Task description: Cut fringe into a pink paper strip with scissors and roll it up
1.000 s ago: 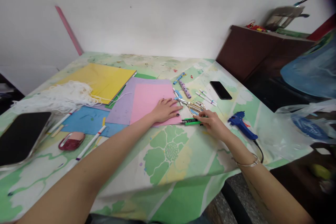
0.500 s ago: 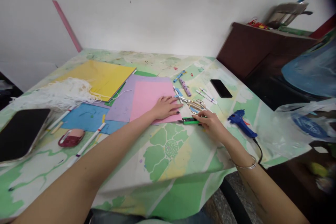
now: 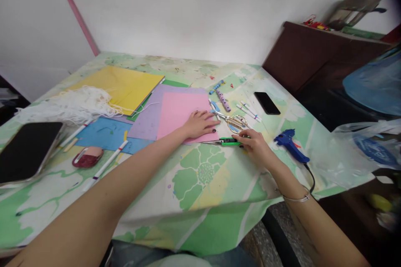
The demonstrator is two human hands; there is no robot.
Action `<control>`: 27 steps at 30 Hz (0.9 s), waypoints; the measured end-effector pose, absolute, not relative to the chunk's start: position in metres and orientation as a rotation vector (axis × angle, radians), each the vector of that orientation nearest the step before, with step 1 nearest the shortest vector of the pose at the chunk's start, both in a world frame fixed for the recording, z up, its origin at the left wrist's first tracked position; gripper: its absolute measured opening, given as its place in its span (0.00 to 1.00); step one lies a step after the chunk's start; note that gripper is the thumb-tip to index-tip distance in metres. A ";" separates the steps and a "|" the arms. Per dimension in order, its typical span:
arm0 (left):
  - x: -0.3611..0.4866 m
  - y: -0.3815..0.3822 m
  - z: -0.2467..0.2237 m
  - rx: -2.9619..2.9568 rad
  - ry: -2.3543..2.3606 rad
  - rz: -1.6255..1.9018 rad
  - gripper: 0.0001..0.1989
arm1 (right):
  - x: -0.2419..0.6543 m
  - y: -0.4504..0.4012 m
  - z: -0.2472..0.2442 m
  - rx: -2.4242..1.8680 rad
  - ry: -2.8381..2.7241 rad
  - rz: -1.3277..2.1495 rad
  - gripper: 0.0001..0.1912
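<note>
Left hand (image 3: 201,124) flat, fingers spread, on pink rectangular paper sheet (image 3: 175,110), near right part. Sheet overlaps light purple paper sheet (image 3: 144,119). Right hand (image 3: 253,143) grips green-and-black craft knife (image 3: 229,141), blade pointing left along the sheet's near edge. Gold-handled metal scissors (image 3: 236,123) just beyond the knife. Blue glue gun (image 3: 292,146) to the right, black phone (image 3: 267,103) farther back, tangled white yarn (image 3: 83,103) far left. All on table (image 3: 156,208) with green floral cloth.
</note>
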State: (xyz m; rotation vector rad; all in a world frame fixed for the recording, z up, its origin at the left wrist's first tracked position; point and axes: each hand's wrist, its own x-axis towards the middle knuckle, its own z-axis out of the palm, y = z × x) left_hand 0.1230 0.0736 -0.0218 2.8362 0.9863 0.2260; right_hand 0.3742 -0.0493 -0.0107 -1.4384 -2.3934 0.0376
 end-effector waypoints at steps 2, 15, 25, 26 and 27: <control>0.123 0.073 -0.021 2.835 0.985 0.227 0.25 | 0.372 -0.046 -0.011 -1.429 -2.401 0.042 0.24; 0.123 0.075 -0.023 2.786 0.975 0.253 0.25 | 0.377 -0.043 -0.010 -1.397 -2.420 0.082 0.23; 0.124 0.076 -0.026 2.742 0.942 0.305 0.24 | 0.365 -0.036 -0.009 -1.363 -2.444 0.067 0.25; 0.124 0.076 -0.026 2.734 0.939 0.310 0.24 | 0.365 -0.035 -0.010 -1.365 -2.443 0.066 0.25; 0.125 0.076 -0.025 2.725 0.936 0.314 0.24 | 0.365 -0.035 -0.010 -1.368 -2.443 0.063 0.25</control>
